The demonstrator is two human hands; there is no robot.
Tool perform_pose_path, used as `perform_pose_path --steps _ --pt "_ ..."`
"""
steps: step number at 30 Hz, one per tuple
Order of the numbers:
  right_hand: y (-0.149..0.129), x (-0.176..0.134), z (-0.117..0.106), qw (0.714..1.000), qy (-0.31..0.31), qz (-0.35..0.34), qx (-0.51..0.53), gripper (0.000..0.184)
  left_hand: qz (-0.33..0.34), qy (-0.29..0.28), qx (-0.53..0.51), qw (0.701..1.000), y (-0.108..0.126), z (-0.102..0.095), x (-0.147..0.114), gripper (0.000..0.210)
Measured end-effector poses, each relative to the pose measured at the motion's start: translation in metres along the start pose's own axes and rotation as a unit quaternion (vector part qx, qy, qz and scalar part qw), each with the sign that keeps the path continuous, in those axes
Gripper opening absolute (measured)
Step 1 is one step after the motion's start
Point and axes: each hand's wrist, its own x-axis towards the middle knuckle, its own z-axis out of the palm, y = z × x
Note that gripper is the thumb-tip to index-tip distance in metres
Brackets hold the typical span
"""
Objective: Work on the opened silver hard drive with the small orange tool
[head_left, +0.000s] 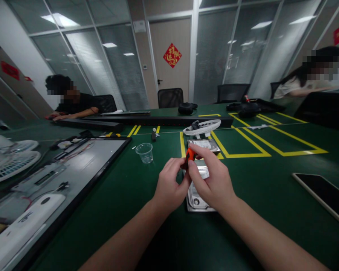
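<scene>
Glass partitions and a pale door (169, 35) back the room; green bench (260, 226) in front, marked with yellow tape (247, 154), perhaps to divide it into work spots. Two people across the bench: one at left (81, 101), one at right (295, 86).

Both hands meet at mid-bench around an orange-and-black tool (190, 155), held upright-ish above the nearer hard drive (196, 201). Right hand (214, 180) closed on it, thumb and forefinger pinching the orange part. Left hand (169, 184) also curled shut, seeming to grip the dark lower side; fingertips partly hidden. Two-handed hold probably for steadiness, on something so small. Tool's tip out of sight: cannot tell whether it touches the drive.

Nearer drive lies flat, squarely before the wearer, presumably for easy reach by either hand; its far part is covered by the hands. Second hard drive (214, 146) just beyond, white fan grille (206, 127) behind that, maybe parked out of the way. Clear plastic cup (145, 153) stands upright, left of the hands, close enough to serve for small parts; none made out inside.

Large flat panel (107, 145) at left, loaded with cables and a white device (31, 222), apparently used as a tray. Phone (324, 194) flat at far right, well apart, likely kept clear of the elbows.
</scene>
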Motion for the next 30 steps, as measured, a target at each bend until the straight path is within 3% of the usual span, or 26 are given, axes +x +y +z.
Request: perform_pose_path --steps 3,13,17,21,26,30 --pt "0.0002 0.0011 0.0007 1.0 0.009 0.001 -0.008 0.036 -0.008 0.023 0.003 1.0 -0.0037 0.0011 -0.0025 0.027" --pt "0.0009 -0.0007 0.0005 1.0 -0.012 -0.007 0.007 0.043 -0.006 0.005 0.003 1.0 -0.0017 0.0007 -0.0003 0.015" --pt "0.0025 0.0001 0.001 1.0 0.001 -0.001 -0.003 0.039 -0.009 0.023 0.006 1.0 -0.0043 0.0026 -0.0026 0.028" --pt "0.0017 0.0016 0.0007 1.0 0.008 0.004 -0.006 0.035 -0.006 0.013 0.003 1.0 -0.005 0.0016 -0.0021 0.02" --pt "0.0004 -0.0008 0.0008 1.0 -0.011 -0.008 0.017 0.046 0.002 -0.012 -0.008 1.0 0.0 -0.0005 0.0007 0.009" --pt "0.0017 -0.0015 0.0009 1.0 -0.008 -0.008 0.015 0.043 -0.01 -0.001 -0.006 1.0 -0.0009 0.0011 -0.0004 0.016"
